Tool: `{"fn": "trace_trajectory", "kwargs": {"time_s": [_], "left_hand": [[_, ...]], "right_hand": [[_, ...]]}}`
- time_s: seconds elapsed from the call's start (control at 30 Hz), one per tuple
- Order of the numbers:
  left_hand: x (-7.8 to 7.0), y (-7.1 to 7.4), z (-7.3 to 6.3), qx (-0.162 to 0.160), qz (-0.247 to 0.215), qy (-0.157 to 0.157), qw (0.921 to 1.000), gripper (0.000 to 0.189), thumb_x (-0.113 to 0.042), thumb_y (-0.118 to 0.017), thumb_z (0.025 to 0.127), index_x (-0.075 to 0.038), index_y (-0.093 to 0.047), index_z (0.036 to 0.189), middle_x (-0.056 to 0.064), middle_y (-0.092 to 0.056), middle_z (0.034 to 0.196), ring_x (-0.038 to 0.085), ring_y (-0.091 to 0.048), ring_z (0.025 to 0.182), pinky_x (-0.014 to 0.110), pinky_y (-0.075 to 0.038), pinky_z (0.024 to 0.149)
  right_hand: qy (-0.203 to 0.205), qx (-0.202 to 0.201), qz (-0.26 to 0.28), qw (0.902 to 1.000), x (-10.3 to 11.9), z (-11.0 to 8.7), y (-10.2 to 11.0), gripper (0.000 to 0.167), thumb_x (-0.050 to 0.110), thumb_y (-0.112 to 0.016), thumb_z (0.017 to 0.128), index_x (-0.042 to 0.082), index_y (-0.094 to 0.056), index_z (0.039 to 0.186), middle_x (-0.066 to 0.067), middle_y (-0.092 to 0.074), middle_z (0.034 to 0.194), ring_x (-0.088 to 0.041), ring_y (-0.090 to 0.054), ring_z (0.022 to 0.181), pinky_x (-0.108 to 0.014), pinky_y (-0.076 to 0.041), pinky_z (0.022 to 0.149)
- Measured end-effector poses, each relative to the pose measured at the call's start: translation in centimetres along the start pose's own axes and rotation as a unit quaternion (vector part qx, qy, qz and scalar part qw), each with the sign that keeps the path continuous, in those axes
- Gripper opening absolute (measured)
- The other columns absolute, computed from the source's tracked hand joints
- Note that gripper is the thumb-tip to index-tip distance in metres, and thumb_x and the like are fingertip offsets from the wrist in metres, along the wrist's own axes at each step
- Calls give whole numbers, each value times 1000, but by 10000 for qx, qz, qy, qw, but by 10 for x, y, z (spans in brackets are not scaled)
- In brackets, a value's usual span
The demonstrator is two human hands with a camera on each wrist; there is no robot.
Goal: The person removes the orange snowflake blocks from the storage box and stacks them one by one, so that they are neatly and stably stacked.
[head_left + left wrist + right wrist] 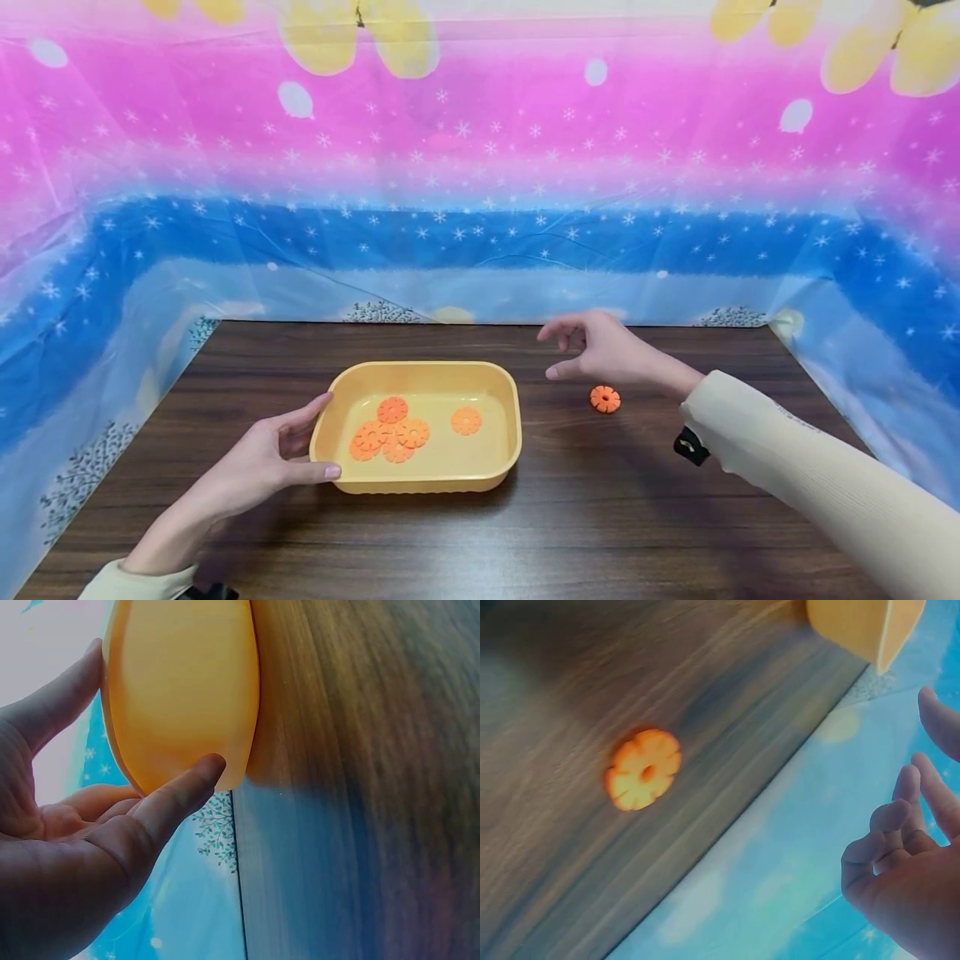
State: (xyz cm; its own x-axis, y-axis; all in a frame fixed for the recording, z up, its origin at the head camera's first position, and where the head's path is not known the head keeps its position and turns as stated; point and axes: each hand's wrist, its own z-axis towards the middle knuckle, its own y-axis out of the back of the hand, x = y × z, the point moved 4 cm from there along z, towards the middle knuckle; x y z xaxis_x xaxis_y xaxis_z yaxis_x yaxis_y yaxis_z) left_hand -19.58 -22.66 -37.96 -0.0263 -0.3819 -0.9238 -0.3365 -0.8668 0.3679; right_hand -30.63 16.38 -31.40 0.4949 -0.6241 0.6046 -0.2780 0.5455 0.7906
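Observation:
A yellow plastic basin [420, 485] stands on the table with several orange notched discs [392, 409] in it. Most are piled towards the left; one disc [467, 421] lies apart at the right. My left hand [258, 458] holds the basin's left end, thumb at the near corner and fingers at the far one. In the left wrist view, that hand [97, 832] spans the basin's end wall [184, 690]. My right hand [607, 350] hovers with loosely bent fingers and nothing in them. Below and beside it, a single orange disc [605, 399] lies flat on the table.
The dark wood-grain table [480, 550] ends at the back against a pink and blue patterned cloth [480, 242], which also hangs along both sides. Black straps [690, 447] sit at the wrists over light sleeves.

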Motion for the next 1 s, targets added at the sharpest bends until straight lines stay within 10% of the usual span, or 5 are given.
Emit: {"fn": "trace_trajectory", "kwargs": {"time_s": [1.0], "left_hand": [[-2, 1, -1, 42, -74, -180, 9998, 97, -16, -79, 73, -4, -18, 147, 21, -23, 148, 35, -37, 126, 31, -50, 82]], "right_hand": [[960, 916, 134, 9911, 61, 46, -45, 37, 31, -78, 75, 27, -64, 109, 4, -57, 88, -23, -45, 62, -28, -37, 54]]}}
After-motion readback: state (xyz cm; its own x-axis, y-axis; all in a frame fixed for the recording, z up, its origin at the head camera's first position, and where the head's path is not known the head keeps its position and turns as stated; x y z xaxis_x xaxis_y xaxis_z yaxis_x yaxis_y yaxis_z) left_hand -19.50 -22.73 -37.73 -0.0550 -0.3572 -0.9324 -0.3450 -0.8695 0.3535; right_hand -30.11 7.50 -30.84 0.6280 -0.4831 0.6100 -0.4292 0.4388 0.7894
